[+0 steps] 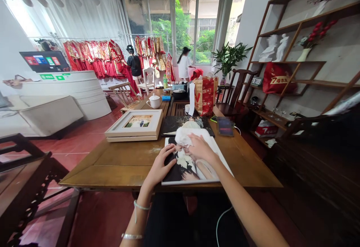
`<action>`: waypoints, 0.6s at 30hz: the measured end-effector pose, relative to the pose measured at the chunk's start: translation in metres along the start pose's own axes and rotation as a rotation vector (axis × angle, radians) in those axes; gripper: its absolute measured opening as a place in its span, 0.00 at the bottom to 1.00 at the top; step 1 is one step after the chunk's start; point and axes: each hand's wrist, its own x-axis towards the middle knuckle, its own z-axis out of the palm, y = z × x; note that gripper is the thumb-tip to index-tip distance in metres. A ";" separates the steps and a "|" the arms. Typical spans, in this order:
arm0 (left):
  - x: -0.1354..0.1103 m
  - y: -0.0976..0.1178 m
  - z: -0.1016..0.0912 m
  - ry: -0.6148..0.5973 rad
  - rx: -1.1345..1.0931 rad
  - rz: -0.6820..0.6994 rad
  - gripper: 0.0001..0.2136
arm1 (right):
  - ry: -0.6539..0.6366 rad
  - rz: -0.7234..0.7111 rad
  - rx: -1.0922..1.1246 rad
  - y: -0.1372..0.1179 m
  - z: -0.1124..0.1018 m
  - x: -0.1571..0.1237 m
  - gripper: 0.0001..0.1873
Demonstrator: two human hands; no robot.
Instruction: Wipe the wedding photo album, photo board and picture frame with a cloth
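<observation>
A large photo panel or album (208, 164) with a printed portrait lies flat on the wooden table in front of me. My left hand (162, 163) rests on its left edge with the fingers spread. On the upper part of the print, my right hand (203, 150) presses a white fluffy cloth (183, 136) and has its fingers closed over it. Just behind, partly covered, is a dark album (168, 124) with a picture on its cover. To the left sit stacked white picture frames (112, 131), the top one holding a small photo.
The wooden table (112, 166) also bears a white lidded cup (154, 101), a red-and-brown paper bag (206, 97), a tablet or phone (225, 126) with a cable, and a blue box (166, 98). Chairs and shelves (281, 65) stand around. Two people are near the garment racks.
</observation>
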 end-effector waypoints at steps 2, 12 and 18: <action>-0.001 0.000 -0.001 0.001 -0.008 0.002 0.18 | 0.038 0.067 -0.032 0.021 -0.008 -0.009 0.26; 0.000 -0.004 0.000 0.029 -0.041 -0.009 0.16 | 0.157 0.194 -0.215 0.013 0.004 -0.045 0.27; 0.000 -0.006 0.002 0.075 -0.106 -0.053 0.17 | 0.016 -0.074 -0.193 -0.040 0.024 -0.085 0.35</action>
